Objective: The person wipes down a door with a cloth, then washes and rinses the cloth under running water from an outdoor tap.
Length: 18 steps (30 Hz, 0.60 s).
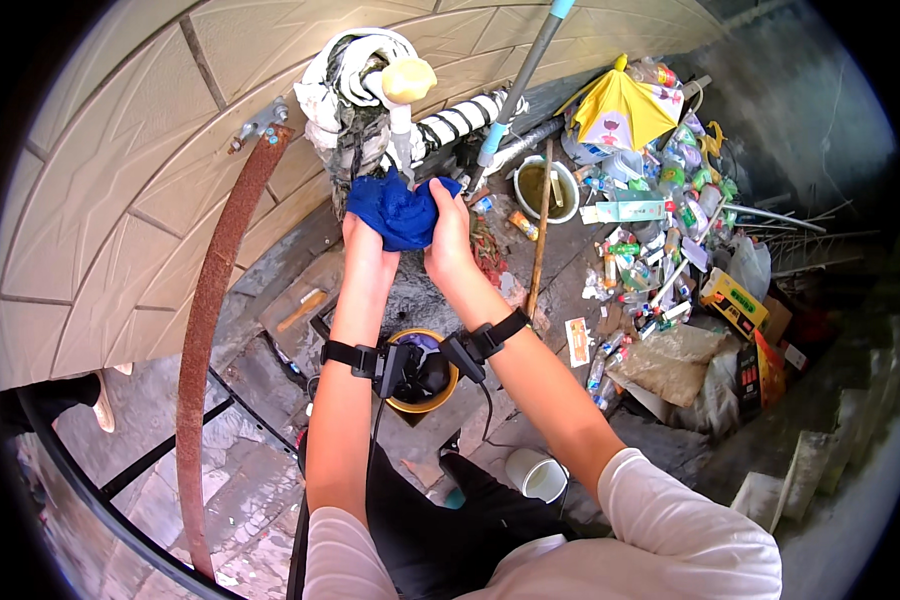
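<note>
A wet-looking blue cloth is bunched between my two hands at the upper middle of the view. My left hand grips it from the left and below, while my right hand holds its right side, thumb up. Just above the cloth a tap pipe comes down, with a yellow piece at its top. White and dark fabric is wrapped around the pipework behind. Whether water is running cannot be told. Below my wrists a yellow-rimmed bucket holds dark items.
A rusty metal strip curves down at left. To the right are a basin of murky water, a wooden stick, a yellow umbrella and piled plastic bottles. A white bucket lies near my legs. Another person's foot shows at left.
</note>
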{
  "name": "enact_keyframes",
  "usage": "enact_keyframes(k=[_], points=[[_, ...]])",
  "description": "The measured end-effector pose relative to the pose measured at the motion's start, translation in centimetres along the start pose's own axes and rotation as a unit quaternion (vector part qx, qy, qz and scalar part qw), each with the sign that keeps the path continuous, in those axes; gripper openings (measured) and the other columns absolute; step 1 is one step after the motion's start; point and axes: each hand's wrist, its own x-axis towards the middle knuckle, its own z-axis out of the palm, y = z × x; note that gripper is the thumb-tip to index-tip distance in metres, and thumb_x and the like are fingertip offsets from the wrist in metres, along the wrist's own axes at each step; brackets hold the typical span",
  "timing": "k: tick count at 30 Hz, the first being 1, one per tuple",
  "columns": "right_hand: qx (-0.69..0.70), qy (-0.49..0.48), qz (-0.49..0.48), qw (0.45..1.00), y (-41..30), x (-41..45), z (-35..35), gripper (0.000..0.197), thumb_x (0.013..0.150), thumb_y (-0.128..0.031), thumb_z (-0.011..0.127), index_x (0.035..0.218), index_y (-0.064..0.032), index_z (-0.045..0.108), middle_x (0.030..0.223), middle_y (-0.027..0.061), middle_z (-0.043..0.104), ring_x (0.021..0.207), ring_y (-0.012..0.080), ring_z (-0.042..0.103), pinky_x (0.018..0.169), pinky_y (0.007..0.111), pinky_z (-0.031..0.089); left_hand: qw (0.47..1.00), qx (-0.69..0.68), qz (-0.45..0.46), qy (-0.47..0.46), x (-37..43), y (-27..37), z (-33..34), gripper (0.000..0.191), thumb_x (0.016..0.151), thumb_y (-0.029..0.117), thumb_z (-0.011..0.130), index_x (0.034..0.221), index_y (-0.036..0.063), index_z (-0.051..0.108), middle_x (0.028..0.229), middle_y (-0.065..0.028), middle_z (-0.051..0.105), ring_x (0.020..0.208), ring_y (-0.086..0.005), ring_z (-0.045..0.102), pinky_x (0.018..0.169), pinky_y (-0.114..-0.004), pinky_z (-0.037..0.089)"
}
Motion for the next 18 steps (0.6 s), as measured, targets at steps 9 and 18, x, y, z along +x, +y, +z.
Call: enact_keyframes(k=[9, 18], points=[[0.094, -0.008, 0.055, 0.994, 0.9, 0.6, 1.4, 0.017, 0.094, -0.026, 0.057, 0.099, -0.0098, 0.054, 0.089, 0.0029, 0.062, 0.079, 0.0151, 0.063, 0.073, 0.031, 0.052, 0.994, 0.079, 0.063, 0.045, 0.4, -1.5, 0.7, 0.029, 0.095, 0.029, 0.059, 0.108, 0.0037, 0.056, 0.099, -0.0042, 0.062, 0.083, -0.0124, 0.061, 0.071, -0.027, 0.051], [-0.113, 0.058, -0.126, 0.984, 0.6, 2.4, 0.1, 0.016, 0.096, -0.019, 0.056, 0.084, -0.0076, 0.056, 0.075, -0.0024, 0.057, 0.065, 0.0069, 0.051, 0.06, 0.024, 0.043, 0.978, 0.175, 0.078, 0.077, 0.7, -3.1, 2.2, 0.019, 0.096, 0.021, 0.054, 0.095, 0.0027, 0.06, 0.088, -0.0017, 0.063, 0.075, -0.0082, 0.058, 0.065, -0.023, 0.047]])
